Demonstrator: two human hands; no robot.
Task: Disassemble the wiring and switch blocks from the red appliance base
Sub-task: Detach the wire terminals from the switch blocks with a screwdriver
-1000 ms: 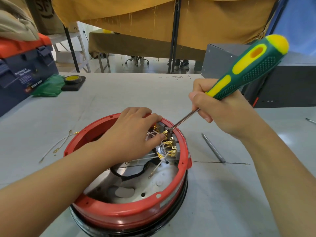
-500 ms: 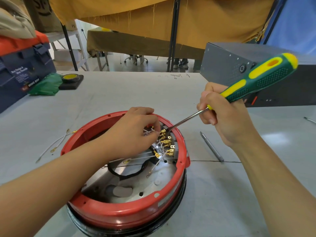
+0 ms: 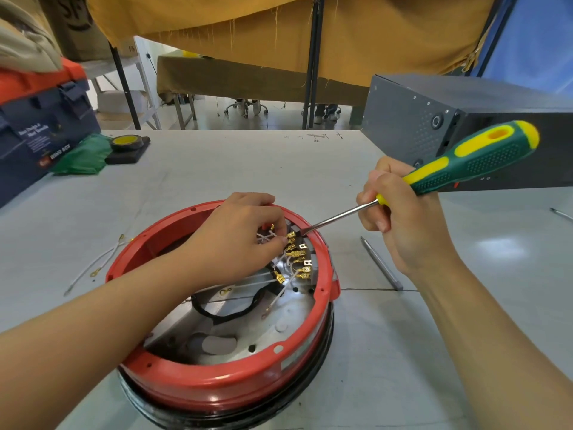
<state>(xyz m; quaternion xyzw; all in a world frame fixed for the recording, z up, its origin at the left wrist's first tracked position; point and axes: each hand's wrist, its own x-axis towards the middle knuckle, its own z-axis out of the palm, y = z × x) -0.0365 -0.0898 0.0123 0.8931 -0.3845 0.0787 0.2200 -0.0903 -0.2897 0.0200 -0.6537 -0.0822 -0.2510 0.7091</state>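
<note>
The red appliance base (image 3: 217, 377) sits on the grey table, open side up, with a metal floor inside. Along its far right inner wall runs a switch block with several gold terminals (image 3: 299, 259) and white wires (image 3: 248, 283). A black cable (image 3: 229, 315) loops across the floor. My left hand (image 3: 238, 240) reaches into the base and pinches white wires next to the top terminals. My right hand (image 3: 400, 218) grips a green and yellow screwdriver (image 3: 465, 162); its tip touches the block just inside the red rim.
Loose white wires (image 3: 96, 262) lie left of the base. A thin metal tool (image 3: 381, 263) lies to its right. A dark grey metal box (image 3: 434, 125) stands at the back right. A blue toolbox (image 3: 37, 131), green cloth (image 3: 83, 156) and tape roll (image 3: 127, 142) stand at the back left.
The screwdriver handle has dropped lower and its tip has shifted slightly up along the terminals to the top of the block. My left fingers have curled tighter on the wires.
</note>
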